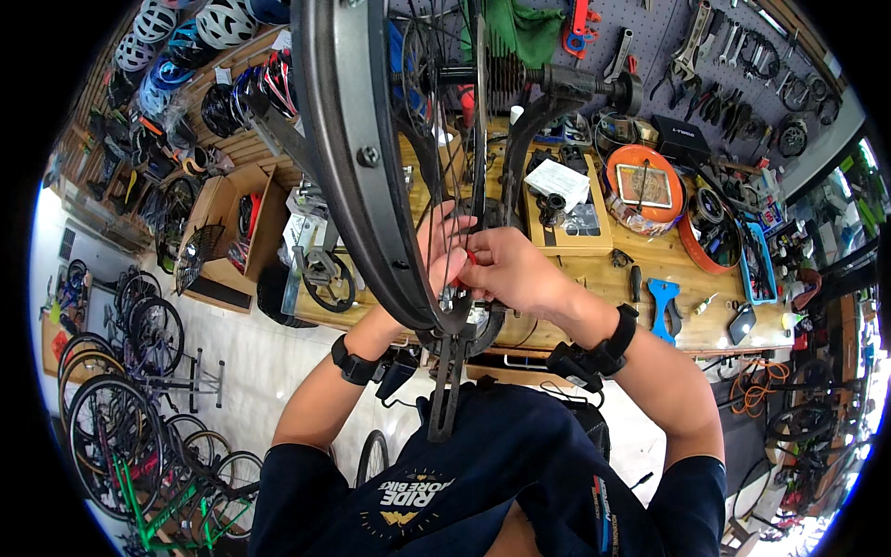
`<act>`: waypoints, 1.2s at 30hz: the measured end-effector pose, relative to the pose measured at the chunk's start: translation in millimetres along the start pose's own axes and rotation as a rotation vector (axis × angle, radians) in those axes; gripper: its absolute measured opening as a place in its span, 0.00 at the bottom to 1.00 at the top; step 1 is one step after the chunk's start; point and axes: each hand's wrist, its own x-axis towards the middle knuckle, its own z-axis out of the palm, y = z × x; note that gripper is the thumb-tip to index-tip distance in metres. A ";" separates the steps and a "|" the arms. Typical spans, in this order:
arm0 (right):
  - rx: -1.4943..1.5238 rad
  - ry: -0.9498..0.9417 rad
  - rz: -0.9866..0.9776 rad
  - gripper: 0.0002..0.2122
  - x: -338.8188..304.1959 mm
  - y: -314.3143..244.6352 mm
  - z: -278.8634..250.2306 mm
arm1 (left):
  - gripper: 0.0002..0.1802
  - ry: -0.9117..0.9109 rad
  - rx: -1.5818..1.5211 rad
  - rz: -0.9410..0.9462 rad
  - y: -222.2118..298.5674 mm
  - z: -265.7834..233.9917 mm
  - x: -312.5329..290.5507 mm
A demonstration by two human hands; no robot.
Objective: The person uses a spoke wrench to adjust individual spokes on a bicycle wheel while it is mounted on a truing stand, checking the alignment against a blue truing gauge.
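A dark bicycle wheel rim (342,139) stands upright in front of me, held in a black truing stand (527,125). Thin spokes run from the rim toward the hub. My right hand (509,267) pinches a small red tool, likely a spoke wrench (467,265), against the spokes near the rim's lower end. Just left of it, my left hand (442,243) reaches in among the spokes, its fingers stretched out and partly hidden by the wheel. The tip of the red tool is covered by my fingers.
Beyond the wheel lies a wooden workbench (594,306) with a yellow tray (568,243), an orange round container (640,162), a blue tool (663,306) and a screwdriver (636,283). Wrenches hang on a pegboard (650,37). Bicycles (139,399) stand at left, near a cardboard box (227,232).
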 end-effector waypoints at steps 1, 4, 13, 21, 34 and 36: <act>0.090 -0.084 -0.006 0.09 3.0 4.2 -5.6 | 0.41 0.004 0.017 -0.004 1.1 0.6 0.1; 0.280 -0.287 -0.006 0.08 13.1 8.3 -22.0 | 0.40 -0.011 0.005 0.007 -2.5 -4.5 -0.5; -0.102 -0.119 -0.167 0.09 2.0 9.0 -24.2 | 0.20 -0.061 0.226 -0.343 32.7 -30.4 -11.7; -0.391 -0.124 -0.402 0.10 -6.6 5.2 -47.6 | 0.16 -0.150 0.437 -0.389 49.5 -7.0 3.8; -0.235 0.052 -0.251 0.18 56.3 -10.9 -50.5 | 0.21 -0.104 0.443 -0.205 43.8 -0.3 -10.5; -0.295 0.074 -0.254 0.16 60.3 -12.1 -47.6 | 0.27 -0.191 0.204 -0.258 40.3 -7.0 -12.6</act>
